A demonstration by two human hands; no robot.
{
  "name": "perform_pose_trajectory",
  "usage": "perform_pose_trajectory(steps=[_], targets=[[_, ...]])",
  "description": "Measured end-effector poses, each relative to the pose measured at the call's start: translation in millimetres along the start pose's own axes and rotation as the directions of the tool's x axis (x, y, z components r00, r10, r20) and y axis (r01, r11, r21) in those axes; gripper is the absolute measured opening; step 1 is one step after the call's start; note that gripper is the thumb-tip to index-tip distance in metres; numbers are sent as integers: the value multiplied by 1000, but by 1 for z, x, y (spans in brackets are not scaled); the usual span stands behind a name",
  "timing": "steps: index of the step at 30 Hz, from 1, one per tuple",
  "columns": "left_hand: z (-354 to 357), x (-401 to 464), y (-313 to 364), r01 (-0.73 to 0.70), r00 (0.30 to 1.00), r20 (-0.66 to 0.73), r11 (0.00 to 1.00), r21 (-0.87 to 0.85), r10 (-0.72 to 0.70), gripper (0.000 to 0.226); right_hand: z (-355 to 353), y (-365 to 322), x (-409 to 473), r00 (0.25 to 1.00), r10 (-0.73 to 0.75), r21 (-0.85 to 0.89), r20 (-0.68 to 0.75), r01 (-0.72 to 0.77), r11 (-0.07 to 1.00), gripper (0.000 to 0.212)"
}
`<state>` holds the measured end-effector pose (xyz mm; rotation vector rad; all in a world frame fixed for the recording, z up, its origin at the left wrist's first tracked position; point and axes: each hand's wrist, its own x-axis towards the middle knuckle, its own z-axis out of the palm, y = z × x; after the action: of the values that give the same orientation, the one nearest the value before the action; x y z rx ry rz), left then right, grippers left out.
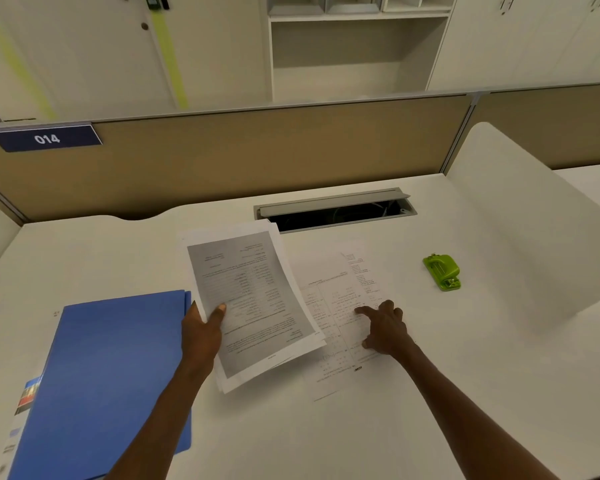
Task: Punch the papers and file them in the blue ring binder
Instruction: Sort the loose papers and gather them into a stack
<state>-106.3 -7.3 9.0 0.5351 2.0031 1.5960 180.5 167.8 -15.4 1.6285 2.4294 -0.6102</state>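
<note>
My left hand (201,329) grips a stack of printed papers (253,299) by its left edge, thumb on top, lifting it off the white desk (326,438). Another printed sheet (340,306) lies flat on the desk to the right, partly under the stack. My right hand (385,327) rests on that sheet with its fingers bent and the index fingertip pressing the paper. The blue ring binder (108,368) lies closed at the left. A green hole punch (442,271) sits at the right, apart from both hands.
A cable hatch (336,211) stands open at the back of the desk. A tan partition (243,157) with a "014" label (45,137) closes the far side, and a white side divider (534,230) rises at the right. Printed leaflets (23,410) stick out under the binder's left edge.
</note>
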Motion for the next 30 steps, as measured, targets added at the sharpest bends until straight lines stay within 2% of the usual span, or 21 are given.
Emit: perform_pose_trajectory(steps=[3,9,14,17,25,30], targets=[[0,-1,-1,12,1000,2,1000,14,-12,29,-1,-5,1,999,36,71,6,-36,997,64],[-2,-1,3,1,1000,-15,1000,-8,-2,34,7,-14,-1,993,77,60,-91,-71,996,73],[-7,-1,4,1,1000,-28,999,-36,-2,35,-1,-20,6,983,170,83,-65,-164,983,85],[-9,-1,4,-2,1000,-30,999,-37,1,33,-4,-20,11,982,189,91,-26,-186,978,82],[-9,-2,-3,18,999,-29,999,-30,-19,32,-6,-18,15,978,202,71,-56,-198,978,87],[-7,-4,-3,20,1000,-17,999,-25,-20,33,-9,-21,19,961,275,121,-5,-273,954,85]])
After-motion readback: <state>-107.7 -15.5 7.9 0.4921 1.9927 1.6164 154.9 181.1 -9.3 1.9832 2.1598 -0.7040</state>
